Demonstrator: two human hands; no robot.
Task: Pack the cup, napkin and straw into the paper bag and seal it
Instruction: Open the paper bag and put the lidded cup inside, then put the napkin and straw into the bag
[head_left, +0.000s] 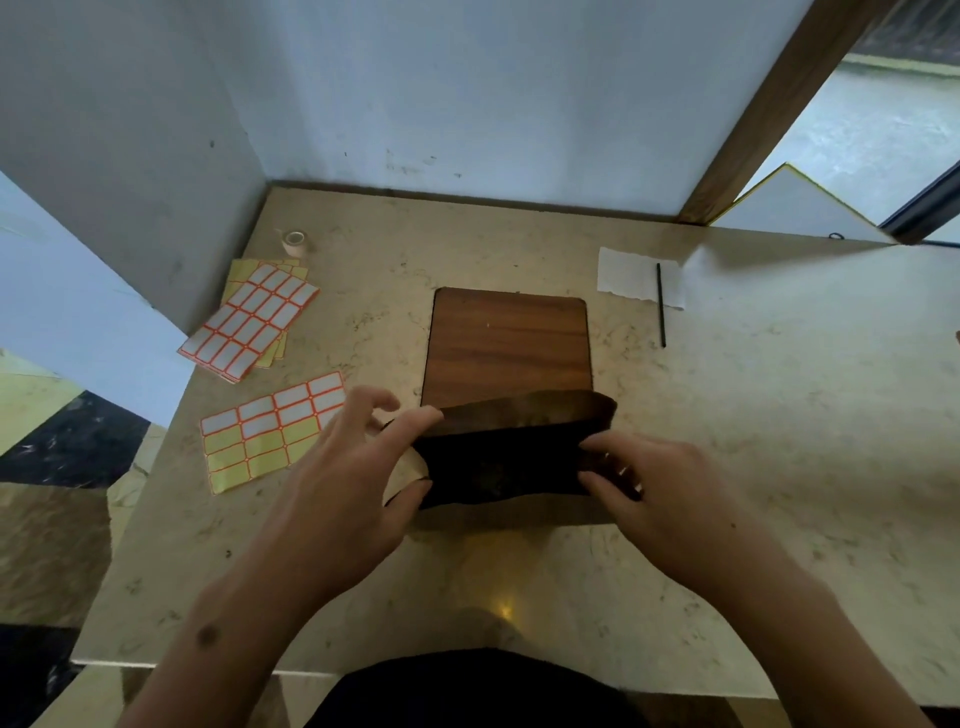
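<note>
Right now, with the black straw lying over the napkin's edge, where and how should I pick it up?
Pinch the black straw at its near half, which lies on bare table clear of the napkin. Come from above, fingers on either side across its length: it lies flat and thin, so an end-on approach would probably just push it.

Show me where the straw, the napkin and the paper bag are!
straw (660, 306): head view, middle of the black stick.
napkin (626, 275): head view, bare white part left of the straw.
paper bag (524, 413): head view, inside of the opened mouth.
</note>
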